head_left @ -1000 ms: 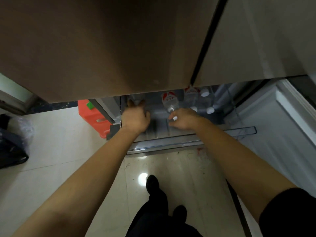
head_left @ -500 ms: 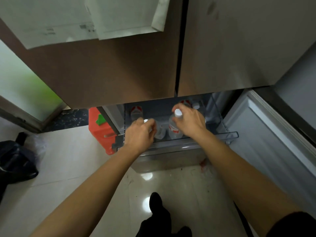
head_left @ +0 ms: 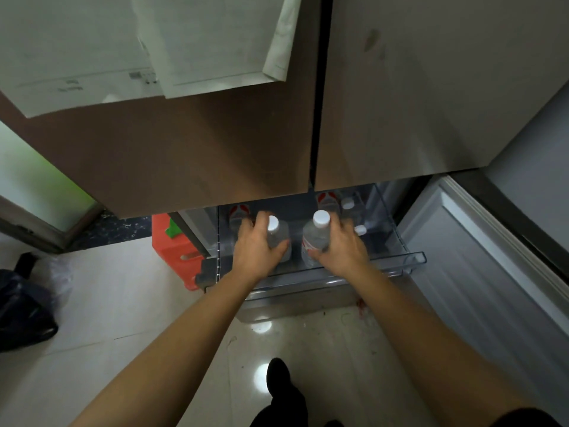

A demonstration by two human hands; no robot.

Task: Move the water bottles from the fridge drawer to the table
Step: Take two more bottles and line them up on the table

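- Looking down from head height, a clear fridge drawer is seen pulled out below two closed upper doors, so its contents can be reached from above.
- Two bare arms are stretched into it side by side, which suggests two bottles are meant to be carried in one trip.
- The left hand is wrapped round the left bottle, fingers behind and thumb in front, just below its white cap.
- The right hand is wrapped round the right bottle likewise; a red label is shown beside the thumb.
- Both are gripped upright by the body rather than the cap, probably because a firmer hold is given there.
- Both held bottles are inside the drawer, near its front; whether their bases are lifted off its floor cannot be told.
- At the back more bottles are seen, partly hidden under the doors, so several trips are judged to remain.
- The table is not in view.
- An orange plastic object is seen on the floor just left of the drawer, a dark bag far left, and papers fixed to the left door.
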